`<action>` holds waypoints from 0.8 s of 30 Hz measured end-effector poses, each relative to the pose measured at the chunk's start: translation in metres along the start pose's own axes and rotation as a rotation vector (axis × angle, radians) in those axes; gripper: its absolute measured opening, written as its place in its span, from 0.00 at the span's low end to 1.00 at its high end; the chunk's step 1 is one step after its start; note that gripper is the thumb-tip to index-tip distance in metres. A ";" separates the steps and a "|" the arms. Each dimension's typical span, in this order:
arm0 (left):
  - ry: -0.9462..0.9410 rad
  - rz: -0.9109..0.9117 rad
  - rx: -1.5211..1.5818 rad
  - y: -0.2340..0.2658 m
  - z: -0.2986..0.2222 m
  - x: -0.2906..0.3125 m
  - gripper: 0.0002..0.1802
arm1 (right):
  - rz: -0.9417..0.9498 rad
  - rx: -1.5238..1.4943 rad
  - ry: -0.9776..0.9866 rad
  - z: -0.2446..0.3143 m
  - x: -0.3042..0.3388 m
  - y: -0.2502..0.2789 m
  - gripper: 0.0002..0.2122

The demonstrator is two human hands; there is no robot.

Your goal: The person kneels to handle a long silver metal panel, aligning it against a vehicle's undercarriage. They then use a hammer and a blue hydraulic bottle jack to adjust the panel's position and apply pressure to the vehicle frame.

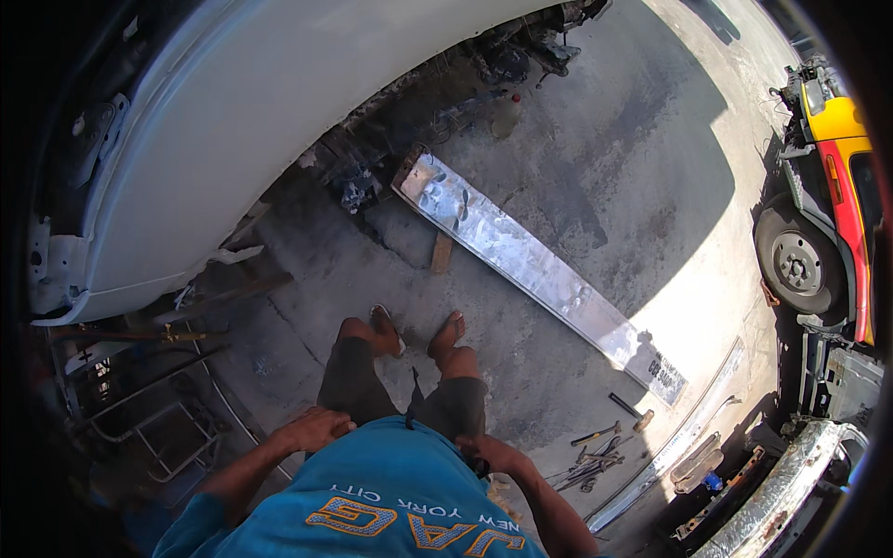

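The long silver metal panel (530,260) lies on the concrete, slanting from 12 o'clock to nearly 4 o'clock around the person's feet, a wooden block (441,253) poking out from its near edge. I see both hands low at the hips, well apart: the left hand (319,431) rests fingers curled at the dark shorts (354,377); the right hand (495,454) sits beside something dark, its grip impossible to tell. At 4 o'clock a hammer (627,406) lies near a heap of hand tools (597,462). A bottle (507,117) stands at 1, a red-and-yellow vehicle (836,177) at 3, a pale body panel (233,139) toward 11.
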State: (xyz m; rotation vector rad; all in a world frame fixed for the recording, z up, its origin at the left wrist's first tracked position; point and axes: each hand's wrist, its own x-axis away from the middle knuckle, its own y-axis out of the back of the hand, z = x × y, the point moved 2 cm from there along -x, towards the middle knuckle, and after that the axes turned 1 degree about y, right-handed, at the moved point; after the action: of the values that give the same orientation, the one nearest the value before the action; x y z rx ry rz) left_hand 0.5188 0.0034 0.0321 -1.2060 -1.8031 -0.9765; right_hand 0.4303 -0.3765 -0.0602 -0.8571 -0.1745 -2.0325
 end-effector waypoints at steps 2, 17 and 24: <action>-0.040 0.192 -0.124 -0.001 0.014 -0.040 0.23 | 0.232 -0.030 -0.042 -0.011 -0.033 0.008 0.12; -0.239 -0.432 -0.183 0.135 0.150 -0.574 0.23 | -0.791 0.059 -0.383 -0.288 -0.580 0.297 0.41; -0.191 -0.288 -0.248 0.154 0.204 -0.640 0.37 | -1.277 0.243 -0.255 -0.278 -0.672 0.269 0.58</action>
State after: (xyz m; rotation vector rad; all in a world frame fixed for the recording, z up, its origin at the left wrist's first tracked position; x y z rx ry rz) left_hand 0.8103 -0.0172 -0.5919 -1.2440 -2.0945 -1.3182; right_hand 0.7421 -0.1918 -0.7456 -0.9348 -1.3683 -2.9087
